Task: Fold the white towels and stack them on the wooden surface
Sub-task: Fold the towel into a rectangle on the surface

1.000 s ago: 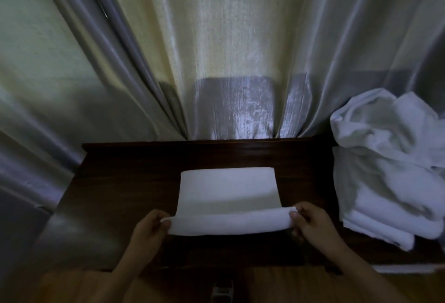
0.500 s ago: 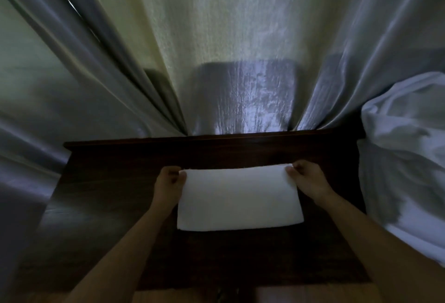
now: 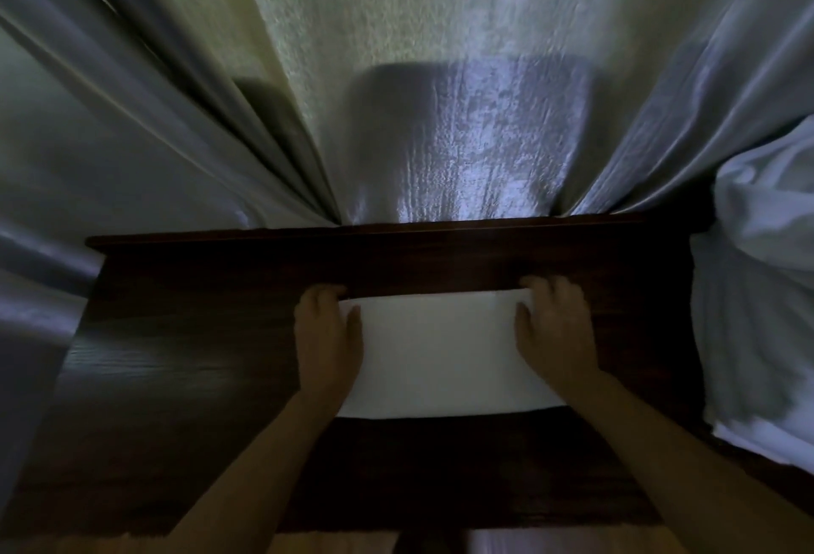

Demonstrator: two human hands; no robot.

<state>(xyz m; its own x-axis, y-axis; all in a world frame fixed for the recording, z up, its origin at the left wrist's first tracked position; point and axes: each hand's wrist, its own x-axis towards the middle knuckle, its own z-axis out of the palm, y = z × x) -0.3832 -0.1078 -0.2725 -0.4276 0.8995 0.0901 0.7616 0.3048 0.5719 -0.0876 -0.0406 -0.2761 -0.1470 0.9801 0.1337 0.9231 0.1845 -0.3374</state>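
Observation:
A white towel [image 3: 436, 355] lies folded into a flat rectangle on the dark wooden surface [image 3: 198, 355], at its middle. My left hand [image 3: 328, 342] covers the towel's left edge, with the thumb on top and the fingers curled at the far left corner. In the same way my right hand [image 3: 555, 333] lies over the right edge and grips the far right corner. Both forearms reach in from the bottom of the view. The towel's side edges are hidden under my hands.
A heap of loose and folded white towels [image 3: 757, 311] fills the right end of the wooden surface. Grey and cream curtains [image 3: 440, 90] hang right behind the far edge. Bare wood shows to the left of the towel.
My hands carried the towel's near edge over to its far edge, halving it. They now lie along the towel's sides, holding its far corners. The view has moved closer.

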